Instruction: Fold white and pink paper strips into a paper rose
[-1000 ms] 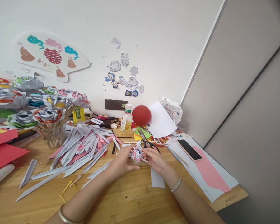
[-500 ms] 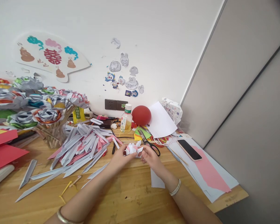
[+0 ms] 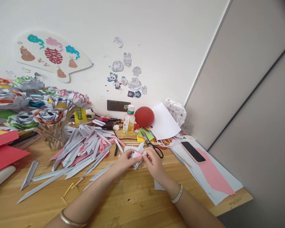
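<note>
A small white and pink folded-paper flower is held up between my two hands, just above the table. My left hand grips it from the left, thumb in front. From the right, my right hand pinches a white paper piece at the flower's edge. My fingers hide part of the flower. Just behind my right hand lie black-handled scissors. To the left, a heap of folded white and pink paper strips spreads over the table.
Paper flowers on sticks stand in a clear container at left. A bottle, a red balloon and a white sheet are at the back. A phone lies on paper at right. Red paper lies at far left.
The flower has tilted in my hands, and more white paper shows behind it. My right hand has moved in closer and now pinches at its edge.
</note>
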Available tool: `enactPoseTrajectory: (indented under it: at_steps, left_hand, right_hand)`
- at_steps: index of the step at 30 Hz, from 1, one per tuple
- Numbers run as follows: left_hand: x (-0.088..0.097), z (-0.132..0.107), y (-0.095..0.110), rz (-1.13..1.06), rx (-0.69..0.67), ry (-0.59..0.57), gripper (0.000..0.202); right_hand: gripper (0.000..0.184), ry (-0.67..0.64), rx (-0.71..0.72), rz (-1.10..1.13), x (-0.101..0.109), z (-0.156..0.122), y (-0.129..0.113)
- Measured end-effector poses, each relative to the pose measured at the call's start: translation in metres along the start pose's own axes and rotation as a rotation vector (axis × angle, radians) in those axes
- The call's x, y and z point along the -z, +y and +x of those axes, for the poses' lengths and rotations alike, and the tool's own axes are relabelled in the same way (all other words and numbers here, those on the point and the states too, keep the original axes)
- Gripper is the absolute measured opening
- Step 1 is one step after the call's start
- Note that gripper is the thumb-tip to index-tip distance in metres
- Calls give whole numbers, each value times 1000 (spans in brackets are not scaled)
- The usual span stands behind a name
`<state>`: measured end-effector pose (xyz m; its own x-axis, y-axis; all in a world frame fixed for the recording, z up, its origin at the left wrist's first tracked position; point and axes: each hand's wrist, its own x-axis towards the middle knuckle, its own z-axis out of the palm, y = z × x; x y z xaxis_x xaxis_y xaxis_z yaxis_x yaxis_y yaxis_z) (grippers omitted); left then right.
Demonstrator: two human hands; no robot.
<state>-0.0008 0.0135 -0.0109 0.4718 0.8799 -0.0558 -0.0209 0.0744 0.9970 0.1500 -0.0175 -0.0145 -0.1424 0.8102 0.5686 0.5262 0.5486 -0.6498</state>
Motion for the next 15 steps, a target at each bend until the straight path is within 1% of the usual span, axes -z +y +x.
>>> enactPoseTrajectory:
  at_steps: [2,6,10,15]
  left_hand:
    - [1,0,0,-31,-19,-42,39]
    - [1,-2,1,15,-83,-36,37]
    - [-1,-4,3,-11,-45,-41,37]
    - [-4,-10,7,-181,16,-10,39]
  right_hand:
    - [17,-3,3,35,1,0,-2]
    - [17,-26,4,84,3,1,-4]
    - [16,-24,-19,123,3,0,-4]
    - [15,-61,-125,257,0,-2,-2]
